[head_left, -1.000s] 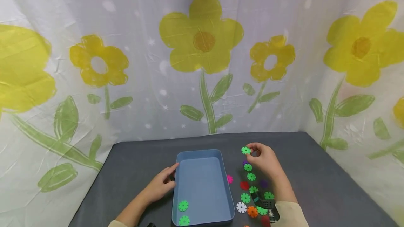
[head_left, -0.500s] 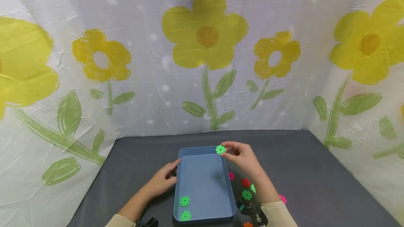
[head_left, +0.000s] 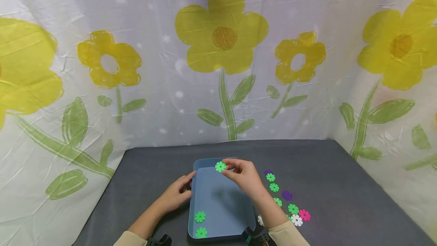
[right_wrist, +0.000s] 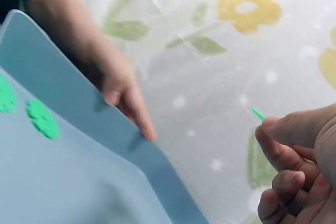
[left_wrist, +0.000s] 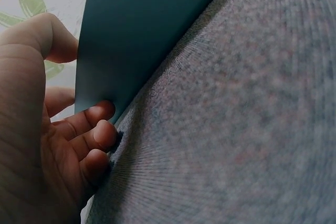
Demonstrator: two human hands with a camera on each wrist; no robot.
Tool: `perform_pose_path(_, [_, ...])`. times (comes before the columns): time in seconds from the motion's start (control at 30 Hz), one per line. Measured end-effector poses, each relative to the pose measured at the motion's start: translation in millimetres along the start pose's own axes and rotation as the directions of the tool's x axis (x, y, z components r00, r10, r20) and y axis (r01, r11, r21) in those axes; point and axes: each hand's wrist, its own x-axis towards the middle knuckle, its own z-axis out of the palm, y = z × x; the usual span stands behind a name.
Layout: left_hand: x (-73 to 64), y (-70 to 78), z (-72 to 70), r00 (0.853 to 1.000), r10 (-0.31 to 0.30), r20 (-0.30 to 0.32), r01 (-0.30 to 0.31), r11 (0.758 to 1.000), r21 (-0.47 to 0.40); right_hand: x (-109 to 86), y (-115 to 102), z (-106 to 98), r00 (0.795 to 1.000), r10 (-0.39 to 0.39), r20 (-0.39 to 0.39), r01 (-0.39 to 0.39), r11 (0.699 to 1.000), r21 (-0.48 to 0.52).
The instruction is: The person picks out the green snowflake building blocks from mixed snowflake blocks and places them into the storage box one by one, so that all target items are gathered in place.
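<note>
My right hand (head_left: 244, 175) pinches a green notched plastic disc (head_left: 220, 166) between thumb and fingers, above the far end of a blue-grey rectangular tray (head_left: 218, 200). In the right wrist view the held disc (right_wrist: 257, 113) appears edge-on at the fingertips. On the tray's left side, my left hand (head_left: 175, 196) rests with index finger and thumb on the rim. Its other fingers (left_wrist: 97, 136) touch the outer wall near the cloth. Inside the tray, two green discs (head_left: 200, 216) lie at the near left.
Right of the tray, several loose discs lie on the dark cloth (head_left: 341, 200): green (head_left: 274, 187), purple (head_left: 287, 195), pink (head_left: 304, 215) and white (head_left: 296, 220). My right forearm hides part of them. A flower-printed curtain (head_left: 153, 67) stands behind the table.
My right hand has carried the green disc leftward from the loose discs to over the tray. The left hand stays at the tray's left rim. The head view has shifted slightly.
</note>
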Motion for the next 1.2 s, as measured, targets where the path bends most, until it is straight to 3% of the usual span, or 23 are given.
perform_pose_path(0.27, [2.3,2.7,0.8,1.0,-0.01,-0.013,0.01,1.0,0.013,-2.0,8.0,28.1,0.997,0.03,0.078,-0.028,0.999,-0.027])
perform_pose_path(0.47, [-0.7,-2.4,-0.6,1.0,0.013,-0.017,-0.013,1.0,-0.005,-4.0,17.4,50.3,0.995,0.075,0.067,-0.071,0.996,-0.049])
perform_pose_path(0.67, [-0.3,-6.0,-2.3,0.999,0.027,-0.023,-0.027,1.0,-0.009,-8.2,20.6,68.6,0.996,0.078,0.046,-0.071,0.989,-0.127])
perform_pose_path(0.9, [-0.1,-3.4,-2.0,1.0,0.031,0.001,-0.031,0.999,-0.026,-19.1,27.1,80.2,0.982,0.147,0.116,-0.119,0.968,-0.221])
perform_pose_path(1.03, [1.7,-3.8,0.5,1.0,0.027,-0.009,-0.027,1.0,0.01,-22.6,30.7,83.9,0.985,0.107,0.134,-0.053,0.932,-0.358])
perform_pose_path(1.2, [3.0,-4.3,2.3,1.0,0.01,-0.009,-0.01,0.999,0.039,-24.2,32.5,88.3,0.989,0.088,0.123,-0.008,0.84,-0.542])
